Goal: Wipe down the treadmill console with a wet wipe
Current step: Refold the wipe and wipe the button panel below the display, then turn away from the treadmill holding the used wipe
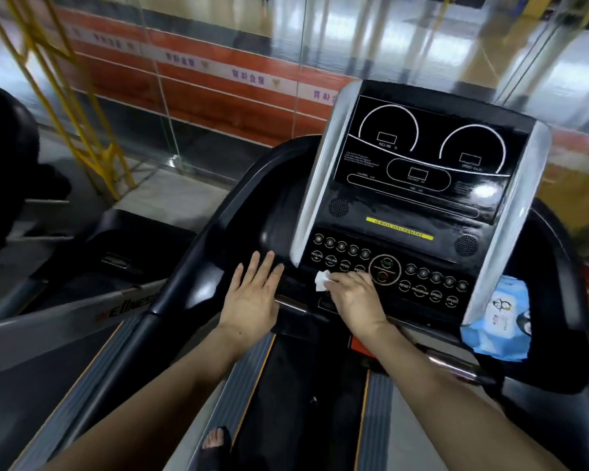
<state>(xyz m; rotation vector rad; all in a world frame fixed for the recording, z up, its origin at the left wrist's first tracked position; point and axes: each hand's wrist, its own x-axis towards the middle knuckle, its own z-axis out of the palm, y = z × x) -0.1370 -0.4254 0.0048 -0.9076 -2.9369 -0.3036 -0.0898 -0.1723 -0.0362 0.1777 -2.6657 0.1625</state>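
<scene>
The right hand (354,297) is curled around one white wipe (322,280), pressing it on the console (405,198) button panel, just left of the round start button (385,270). The left hand (252,297) is flat, fingers spread, holding nothing, palm down at the console's left edge. One blue wipe pack (500,321) sits in the right-side tray.
</scene>
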